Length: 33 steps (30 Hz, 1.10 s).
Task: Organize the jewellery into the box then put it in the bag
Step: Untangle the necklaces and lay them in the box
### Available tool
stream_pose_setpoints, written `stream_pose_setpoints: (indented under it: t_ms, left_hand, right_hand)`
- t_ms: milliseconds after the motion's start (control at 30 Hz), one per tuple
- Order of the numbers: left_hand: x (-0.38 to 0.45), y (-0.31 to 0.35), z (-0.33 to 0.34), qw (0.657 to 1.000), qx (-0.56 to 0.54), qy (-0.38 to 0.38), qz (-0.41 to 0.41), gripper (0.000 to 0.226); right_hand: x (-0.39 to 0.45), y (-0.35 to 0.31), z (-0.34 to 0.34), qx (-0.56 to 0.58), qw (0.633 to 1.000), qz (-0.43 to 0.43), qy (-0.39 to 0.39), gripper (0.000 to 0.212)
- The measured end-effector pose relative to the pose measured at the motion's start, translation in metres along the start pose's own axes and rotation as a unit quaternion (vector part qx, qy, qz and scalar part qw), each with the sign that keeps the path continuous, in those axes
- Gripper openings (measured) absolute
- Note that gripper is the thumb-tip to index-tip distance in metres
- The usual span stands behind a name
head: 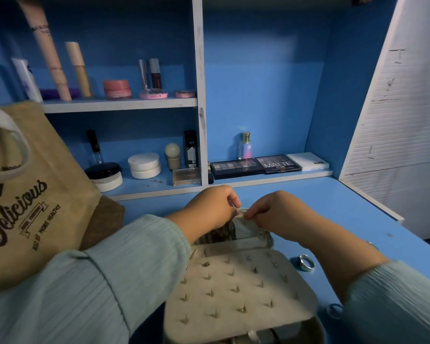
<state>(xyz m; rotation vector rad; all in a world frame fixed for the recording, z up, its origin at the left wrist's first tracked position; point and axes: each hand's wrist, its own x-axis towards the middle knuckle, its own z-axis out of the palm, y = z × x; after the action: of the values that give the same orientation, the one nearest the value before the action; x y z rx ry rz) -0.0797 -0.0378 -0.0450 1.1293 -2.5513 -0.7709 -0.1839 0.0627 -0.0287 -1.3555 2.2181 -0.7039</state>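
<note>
A beige jewellery box (238, 289) lies open on the blue desk, its flap studded with several earring posts. Behind the flap is the box's elastic lid pocket (255, 232). My left hand (210, 207) and my right hand (271, 211) meet above that pocket and both pinch its pale upper edge. Dark jewellery shows under my left wrist, partly hidden. A silver ring (305, 262) lies on the desk right of the box, and a small clear ring (334, 310) lies nearer me. The tan jute bag (40, 194) printed "Delicious" stands at the left.
Cosmetics fill the shelves (119, 104) behind: tubes, jars, compacts. Eyeshadow palettes (256, 166) and a perfume bottle (245, 146) sit on the rear ledge. Tiny earring studs (157, 182) lie on the lower shelf. A white slatted panel (395, 120) bounds the right side.
</note>
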Motion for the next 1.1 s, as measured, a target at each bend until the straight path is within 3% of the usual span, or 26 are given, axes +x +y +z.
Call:
stream_pose_setpoints:
  t_ms: [233,433,533,800,933,1100]
  left_hand:
    - [0.015,0.004,0.002,0.996,0.073,-0.015,-0.039,0.016]
    - [0.044,0.019,-0.007,0.958,0.158,-0.194,-0.137,0.04]
    - [0.052,0.019,-0.004,0.936,0.24,-0.225,-0.128,0.042]
    - [0.044,0.014,0.006,0.917,0.359,-0.174,-0.022,0.032]
    - [0.033,0.007,0.008,0.932,0.346,-0.092,0.047,0.026]
    - [0.028,0.008,0.005,0.939,0.332,-0.082,0.046,0.024]
  right_hand:
    - [0.009,-0.01,0.001,-0.109,0.993,0.001,-0.039,0.029]
    - [0.02,-0.009,0.003,-0.127,0.99,0.022,-0.048,0.03]
    - [0.024,-0.007,0.007,-0.14,0.989,0.021,-0.045,0.029]
    - [0.033,-0.009,0.008,-0.173,0.983,0.022,-0.057,0.029]
    - [0.031,-0.009,0.005,-0.19,0.979,0.019,-0.066,0.03]
    - [0.031,-0.009,0.002,-0.213,0.974,0.017,-0.074,0.029]
